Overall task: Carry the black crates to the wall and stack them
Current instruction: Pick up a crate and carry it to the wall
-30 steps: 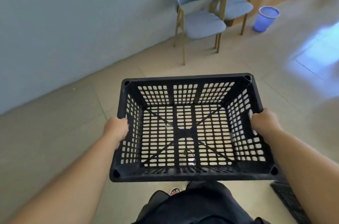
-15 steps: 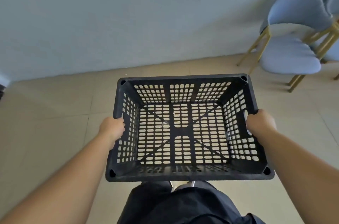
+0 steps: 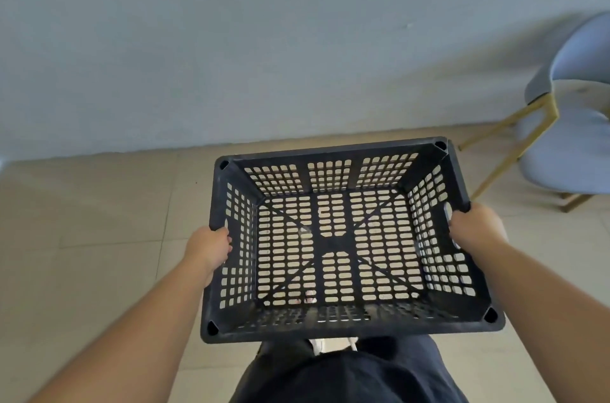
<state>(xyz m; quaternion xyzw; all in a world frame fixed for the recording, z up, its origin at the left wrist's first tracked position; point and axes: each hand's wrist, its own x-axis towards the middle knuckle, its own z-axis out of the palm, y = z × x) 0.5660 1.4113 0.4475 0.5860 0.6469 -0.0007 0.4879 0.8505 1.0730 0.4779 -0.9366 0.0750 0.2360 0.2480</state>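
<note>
An empty black perforated crate (image 3: pixel 333 151) hangs in the air in front of me, its open top facing up and its far rim tilted slightly to the right. My left hand (image 3: pixel 208 245) grips the handle slot in its left wall. My right hand (image 3: pixel 475 226) grips the handle slot in its right wall. The pale blue-grey wall (image 3: pixel 264 39) stands straight ahead, its base a short stretch of floor beyond the crate.
Beige floor tiles (image 3: pixel 99 221) run up to the wall on the left and ahead. A blue padded chair with gold legs (image 3: pixel 567 138) stands against the wall at the right edge. My dark trousers show below the crate.
The view has swung left and closer to the wall. The chairs slid to the right edge and the blue bin left the view. Both hands keep their grip on the crate.
</note>
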